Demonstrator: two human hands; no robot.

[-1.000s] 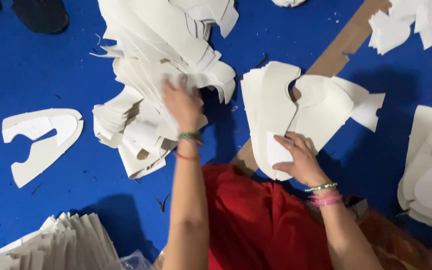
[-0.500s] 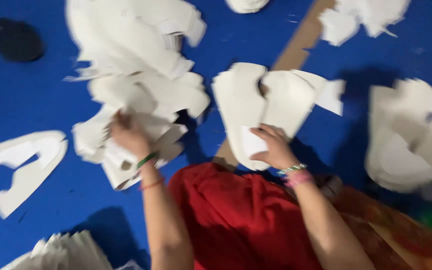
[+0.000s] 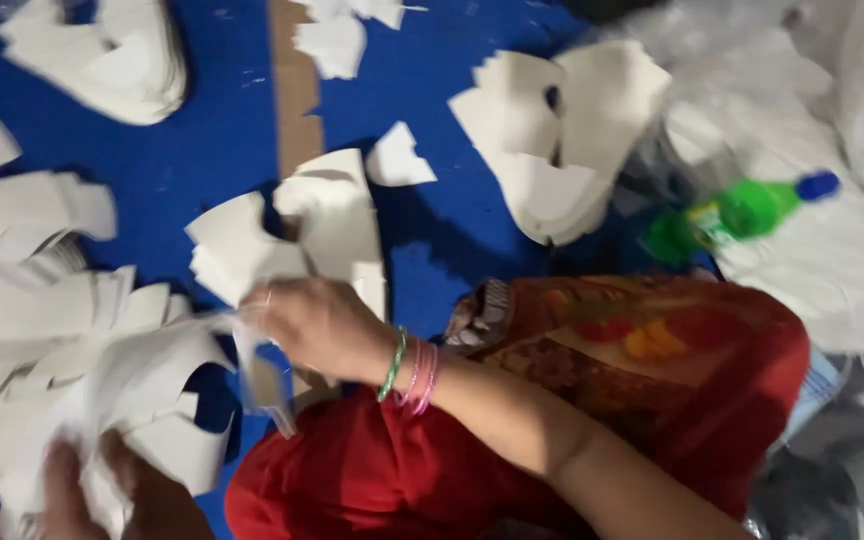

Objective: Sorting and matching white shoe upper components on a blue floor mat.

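My left hand (image 3: 102, 495) is at the bottom left, blurred, gripping a fanned bundle of white cut sheet pieces (image 3: 72, 360). Reaching across to the left, my right hand (image 3: 317, 322), with green and pink bangles at the wrist, pinches one white piece (image 3: 257, 365) at the bundle's right edge. Just above the right hand lies a stack of similar curved white pieces (image 3: 292, 230) on the blue floor mat (image 3: 432, 250).
Another white stack (image 3: 552, 140) lies at upper right, with more piles at the upper left (image 3: 112, 60). A green bottle with a blue cap (image 3: 742, 210) rests on white plastic sheeting (image 3: 832, 260). A brown cardboard strip (image 3: 297, 90) crosses the mat. My red-clothed lap (image 3: 352, 470) fills the bottom.
The view has swung right, bringing the bottle and plastic sheeting into sight. My right hand left the curved stack and crossed left to the bundle; my left hand dropped to the bottom left.
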